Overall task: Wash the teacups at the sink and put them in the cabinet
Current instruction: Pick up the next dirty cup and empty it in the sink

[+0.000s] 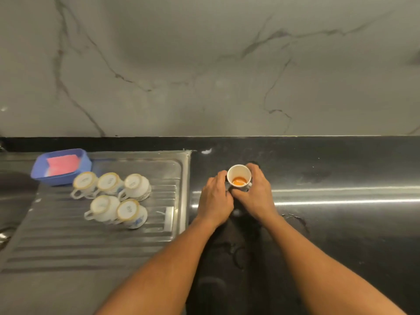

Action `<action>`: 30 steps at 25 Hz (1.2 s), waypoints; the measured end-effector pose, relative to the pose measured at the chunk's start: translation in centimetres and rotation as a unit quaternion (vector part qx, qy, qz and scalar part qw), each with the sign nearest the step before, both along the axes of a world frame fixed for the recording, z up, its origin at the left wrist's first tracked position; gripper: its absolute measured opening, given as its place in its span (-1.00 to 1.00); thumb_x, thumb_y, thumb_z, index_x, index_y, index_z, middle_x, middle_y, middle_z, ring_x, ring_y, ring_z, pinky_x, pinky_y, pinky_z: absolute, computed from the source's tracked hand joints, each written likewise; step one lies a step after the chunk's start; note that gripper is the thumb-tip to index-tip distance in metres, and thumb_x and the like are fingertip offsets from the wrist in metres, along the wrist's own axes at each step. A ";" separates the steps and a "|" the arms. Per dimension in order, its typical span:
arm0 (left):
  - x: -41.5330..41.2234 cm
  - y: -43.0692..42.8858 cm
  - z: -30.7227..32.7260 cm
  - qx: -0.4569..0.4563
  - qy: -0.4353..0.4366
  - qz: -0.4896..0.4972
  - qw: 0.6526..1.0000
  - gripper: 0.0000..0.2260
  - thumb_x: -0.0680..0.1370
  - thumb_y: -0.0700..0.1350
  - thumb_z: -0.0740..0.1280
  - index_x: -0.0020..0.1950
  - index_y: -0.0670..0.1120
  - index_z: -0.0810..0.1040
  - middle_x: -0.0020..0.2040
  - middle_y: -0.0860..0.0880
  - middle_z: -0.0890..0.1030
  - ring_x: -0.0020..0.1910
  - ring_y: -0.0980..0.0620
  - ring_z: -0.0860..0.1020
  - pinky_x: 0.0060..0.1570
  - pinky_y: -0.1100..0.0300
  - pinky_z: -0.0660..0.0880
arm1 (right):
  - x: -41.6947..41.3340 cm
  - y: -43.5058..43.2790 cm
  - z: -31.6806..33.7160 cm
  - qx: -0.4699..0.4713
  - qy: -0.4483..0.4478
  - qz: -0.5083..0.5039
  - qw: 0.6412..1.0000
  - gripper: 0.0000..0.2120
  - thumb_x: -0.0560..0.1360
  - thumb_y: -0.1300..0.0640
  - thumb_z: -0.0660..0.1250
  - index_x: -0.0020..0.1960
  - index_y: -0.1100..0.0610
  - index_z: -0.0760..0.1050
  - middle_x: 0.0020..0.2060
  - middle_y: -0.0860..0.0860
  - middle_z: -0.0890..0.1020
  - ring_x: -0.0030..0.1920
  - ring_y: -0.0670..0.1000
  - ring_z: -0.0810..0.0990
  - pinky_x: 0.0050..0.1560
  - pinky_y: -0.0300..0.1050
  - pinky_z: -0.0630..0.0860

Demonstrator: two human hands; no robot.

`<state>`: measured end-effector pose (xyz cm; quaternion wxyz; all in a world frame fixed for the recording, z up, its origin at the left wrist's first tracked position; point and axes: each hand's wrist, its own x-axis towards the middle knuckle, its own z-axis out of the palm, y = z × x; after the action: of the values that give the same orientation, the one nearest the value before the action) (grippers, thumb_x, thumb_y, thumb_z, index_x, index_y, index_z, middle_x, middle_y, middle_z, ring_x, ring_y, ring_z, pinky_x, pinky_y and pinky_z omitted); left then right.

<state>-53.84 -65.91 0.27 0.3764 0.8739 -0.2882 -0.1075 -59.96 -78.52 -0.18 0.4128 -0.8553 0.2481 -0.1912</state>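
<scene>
A white teacup stands upright with its mouth open to the camera and a little orange-brown liquid pooled in its bottom. It sits between the two hands on the black counter, right of the steel drainboard; whether its base touches the counter or is raised a little off it is hard to tell from above. The left hand is curled against the cup's left side, fingertips at the rim. The right hand wraps round the right and far side, fingers bent over the wall of the cup. Both hands grip it, and their thumbs meet just below it, on the near side.

To the left, on the ribbed drainboard, five upturned cups rest bottoms-up in two rows, three behind and two in front, close together and touching, their handles pointing left and near. Behind them, at the far left corner of the drainboard, a blue tray holds a pink sponge. Small wet marks lie on the counter just right of the right wrist. A grey-veined marble wall rises behind the counter
</scene>
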 end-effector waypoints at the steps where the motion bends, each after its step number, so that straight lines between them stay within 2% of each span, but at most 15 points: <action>1: -0.4 1.5 0.2 0.003 -0.007 0.012 1.000 -0.64 0.57 -0.22 0.27 0.36 -0.01 0.40 0.21 -0.10 0.55 0.19 -0.12 0.52 0.11 0.02 0.48 | -0.2 1.5 0.3 0.001 0.000 0.009 1.000 -0.48 0.28 0.10 0.56 0.13 -0.08 0.38 0.01 -0.11 0.52 -0.02 -0.13 0.52 -0.10 -0.28 0.41; 5: -1.5 9.0 0.7 0.017 -0.050 0.040 0.998 -0.71 0.54 -0.25 0.23 0.24 -0.06 0.43 0.14 -0.11 0.59 0.14 -0.16 0.53 0.06 -0.06 0.50 | -0.3 8.9 0.7 0.010 -0.008 0.062 0.998 -0.45 0.26 0.10 0.60 0.12 -0.02 0.37 -0.04 -0.08 0.51 -0.04 -0.07 0.52 -0.13 -0.32 0.36; 9: -1.8 18.3 1.1 0.037 -0.043 0.099 0.993 -0.63 0.52 -0.24 0.26 0.33 -0.10 0.45 0.21 -0.15 0.57 0.20 -0.19 0.52 0.15 -0.05 0.46 | 0.5 17.7 0.9 0.045 0.001 0.113 0.993 -0.39 0.26 0.11 0.63 0.11 -0.11 0.32 -0.16 -0.17 0.58 -0.17 -0.26 0.55 -0.24 -0.46 0.35; 13: -1.6 28.7 1.2 0.037 -0.045 0.175 0.983 -0.63 0.55 -0.21 0.28 0.36 -0.05 0.44 0.24 -0.10 0.56 0.22 -0.10 0.53 0.12 0.08 0.47 | 2.6 27.7 0.9 0.039 0.000 0.185 0.982 -0.36 0.26 0.12 0.64 0.16 -0.10 0.34 -0.11 -0.23 0.57 -0.14 -0.31 0.54 -0.20 -0.46 0.35; 16: 0.1 35.6 1.6 0.033 -0.057 0.190 0.980 -0.63 0.54 -0.20 0.31 0.34 -0.03 0.44 0.25 -0.04 0.55 0.26 -0.01 0.49 0.12 0.19 0.43 | 4.7 34.5 0.9 0.033 -0.009 0.207 0.978 -0.35 0.26 0.09 0.65 0.19 -0.08 0.35 -0.06 -0.27 0.52 -0.07 -0.34 0.52 -0.15 -0.48 0.34; 19: 3.1 42.8 1.6 0.034 -0.072 0.175 0.981 -0.60 0.53 -0.21 0.31 0.37 -0.05 0.44 0.28 -0.05 0.55 0.28 -0.02 0.49 0.16 0.16 0.45 | 7.5 41.7 1.3 0.029 -0.004 0.207 0.978 -0.36 0.26 0.07 0.65 0.17 -0.10 0.33 -0.08 -0.27 0.50 -0.09 -0.35 0.50 -0.15 -0.49 0.31; 23: 8.9 51.8 1.2 0.045 -0.058 0.151 0.986 -0.65 0.52 -0.22 0.29 0.31 -0.07 0.47 0.21 -0.09 0.58 0.18 -0.11 0.55 0.06 0.08 0.47 | 12.5 50.1 2.0 0.000 -0.006 0.200 0.980 -0.45 0.30 0.03 0.61 0.11 -0.13 0.34 -0.14 -0.26 0.52 -0.18 -0.35 0.50 -0.26 -0.49 0.32; 25: 11.6 55.8 0.7 0.045 -0.061 0.164 0.984 -0.64 0.51 -0.19 0.30 0.31 -0.07 0.48 0.22 -0.09 0.58 0.21 -0.11 0.53 0.09 0.04 0.48 | 15.7 53.5 2.7 -0.020 0.031 0.227 0.973 -0.51 0.33 0.04 0.58 0.11 -0.13 0.36 -0.13 -0.22 0.55 -0.19 -0.27 0.51 -0.27 -0.46 0.29; 27: 13.4 59.4 0.8 0.060 -0.047 0.161 0.984 -0.60 0.51 -0.19 0.32 0.36 -0.07 0.47 0.25 -0.07 0.56 0.27 -0.08 0.49 0.17 0.07 0.46 | 18.1 56.5 3.5 -0.040 0.060 0.248 0.966 -0.53 0.34 0.08 0.54 0.13 -0.09 0.39 -0.06 -0.14 0.58 -0.10 -0.07 0.56 -0.23 -0.31 0.34; 30: 17.1 63.5 1.1 0.094 -0.052 0.152 0.983 -0.57 0.51 -0.18 0.32 0.38 -0.04 0.46 0.26 -0.04 0.50 0.28 -0.08 0.44 0.21 0.03 0.46 | 22.1 58.9 4.2 -0.098 0.083 0.287 0.949 -0.43 0.33 0.12 0.55 0.28 -0.02 0.42 0.13 -0.04 0.59 0.13 0.05 0.57 0.02 -0.14 0.46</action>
<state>-36.77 -2.43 1.38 0.2887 0.9435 -0.1598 -0.0306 -37.84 -19.65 4.04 0.3427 -0.9393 0.0053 -0.0165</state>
